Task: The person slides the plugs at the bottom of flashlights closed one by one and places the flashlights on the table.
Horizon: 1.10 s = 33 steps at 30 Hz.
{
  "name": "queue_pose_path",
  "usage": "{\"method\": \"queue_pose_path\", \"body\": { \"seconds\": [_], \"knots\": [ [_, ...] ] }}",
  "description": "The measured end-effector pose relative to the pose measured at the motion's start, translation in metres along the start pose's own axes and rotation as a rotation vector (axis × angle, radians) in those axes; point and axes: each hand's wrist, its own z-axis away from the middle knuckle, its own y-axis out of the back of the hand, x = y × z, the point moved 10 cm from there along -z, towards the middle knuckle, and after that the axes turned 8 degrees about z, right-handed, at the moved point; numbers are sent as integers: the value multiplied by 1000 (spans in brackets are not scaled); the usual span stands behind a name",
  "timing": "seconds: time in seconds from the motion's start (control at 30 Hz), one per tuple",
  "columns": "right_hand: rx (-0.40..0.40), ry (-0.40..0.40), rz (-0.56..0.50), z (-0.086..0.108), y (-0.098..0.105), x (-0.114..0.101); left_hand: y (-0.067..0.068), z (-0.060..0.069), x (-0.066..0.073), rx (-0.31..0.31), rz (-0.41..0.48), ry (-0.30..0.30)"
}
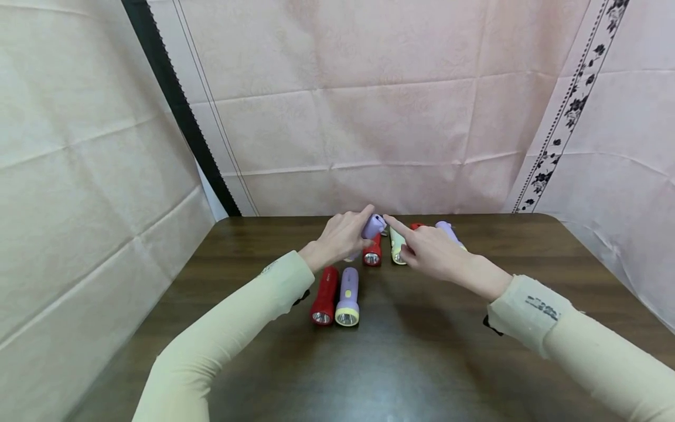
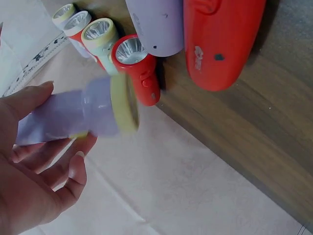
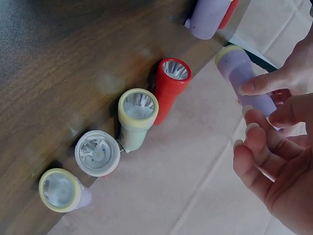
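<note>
1. Purple flashlight (image 2: 63, 113), yellow rim (image 2: 122, 103) on its head, is up in the left grip (image 1: 340, 234), thumb and fingers wrapped round it.
2. Right grip (image 1: 435, 252) is loosely open beside the other end; can't tell if it's touching.
3. Right wrist cam catches a white-rimmed flashlight (image 3: 98, 153) on the desk (image 1: 401, 363); head view has the right grip blocking its lens.

The held flashlight (image 2: 63, 115) is lilac and yellow-rimmed, the tabletop (image 1: 411, 375) wood-grained brown, the cloth border (image 1: 573, 111) black-flowered.
</note>
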Motion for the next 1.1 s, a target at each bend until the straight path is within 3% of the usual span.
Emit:
{"method": "queue_pose_path", "body": {
  "seconds": [0.23, 0.33, 0.47, 0.7, 0.8, 0.93, 1.1],
  "knots": [
    [22, -9, 7, 1, 7, 1, -1, -2, 9, -37, -4, -3],
    [41, 4, -11, 2, 8, 1, 0, -2, 6, -46, -31, 27],
    [42, 5, -5, 4, 7, 3, 3, 1, -8, -61, -82, 86],
    [40, -3, 22, 8, 4, 7, 3, 19, -44, -110, -163, 176],
    [30, -5, 26, 8, 3, 7, 1, 25, -53, -133, -160, 204],
    [6, -6, 20, 7, 1, 6, -5, 28, -49, -170, -108, 214],
    [-13, -11, 23, 5, -1, 4, -20, 25, -27, -217, -101, 208]
  ]
}}
